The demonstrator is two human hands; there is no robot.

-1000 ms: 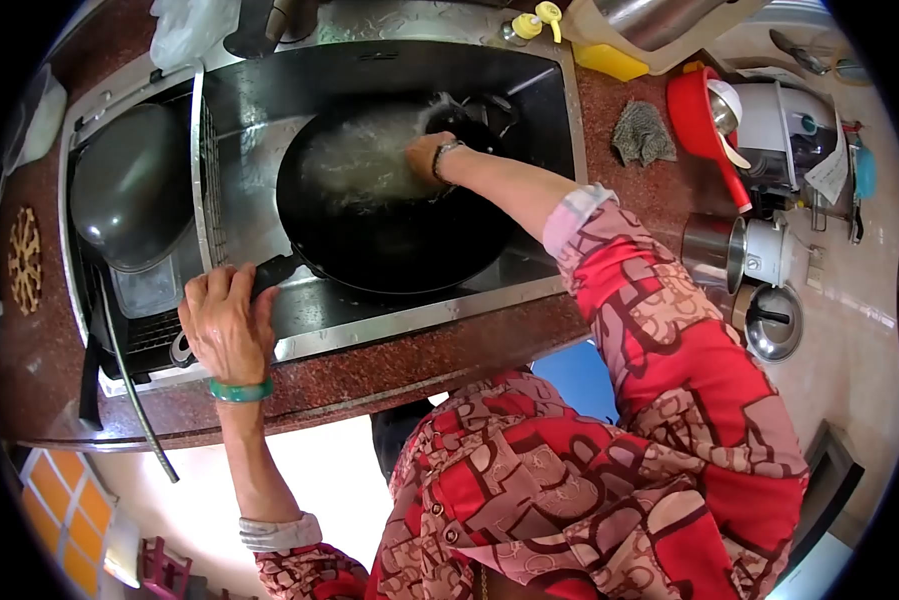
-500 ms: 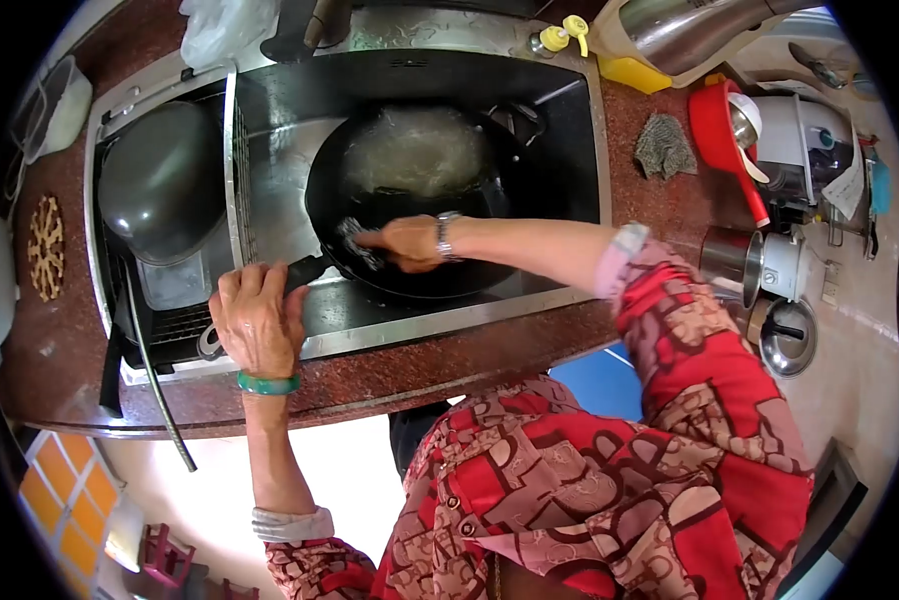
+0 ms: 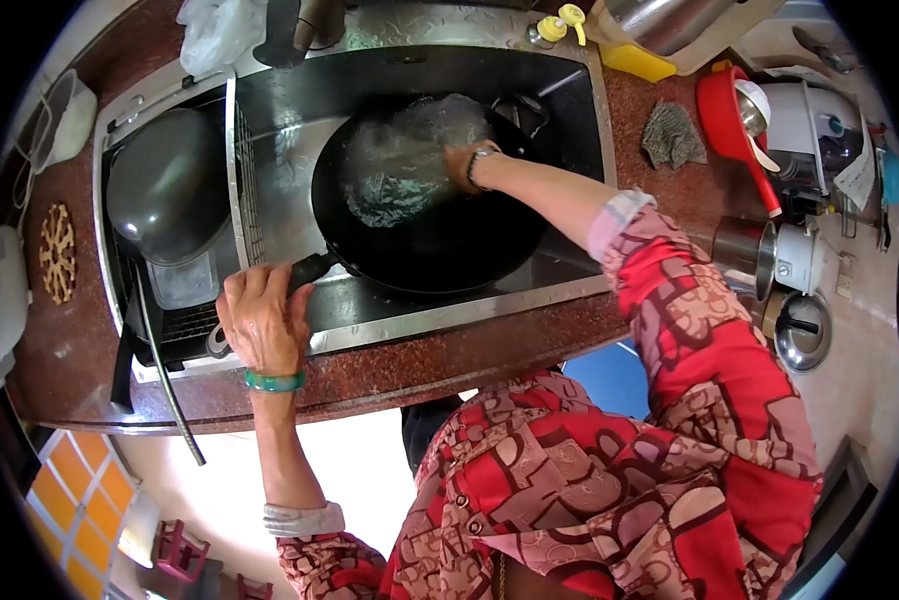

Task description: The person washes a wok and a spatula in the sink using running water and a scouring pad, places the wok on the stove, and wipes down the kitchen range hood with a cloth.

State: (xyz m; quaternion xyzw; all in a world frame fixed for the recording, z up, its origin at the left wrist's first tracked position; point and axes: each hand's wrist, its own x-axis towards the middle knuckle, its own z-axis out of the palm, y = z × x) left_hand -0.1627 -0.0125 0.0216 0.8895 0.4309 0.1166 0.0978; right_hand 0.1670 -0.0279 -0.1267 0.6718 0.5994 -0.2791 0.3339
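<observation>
My left hand (image 3: 266,322) is closed around the black handle (image 3: 312,269) of a large dark wok (image 3: 439,262). The wok sits in the sink (image 3: 287,150), with rippling, cloudy water (image 3: 389,165) in it. My right hand (image 3: 462,167) reaches into the wok at the right side of the water. Its fingers are bent and blurred, partly hidden by the water, so what they hold is unclear. A second loop handle (image 3: 522,112) shows at the wok's far right.
Left of the sink compartment, a dark lid-like dome (image 3: 167,187) rests on a rack (image 3: 241,165). A grey mesh cloth (image 3: 673,136), a red colander (image 3: 721,115) and a yellow-topped pump bottle (image 3: 552,29) stand around the sink. A wooden trivet (image 3: 58,253) lies on the left counter.
My right hand has moved up and right inside the wok, from its near left side toward the far right. The water now swirls and spreads. My left hand stays on the handle.
</observation>
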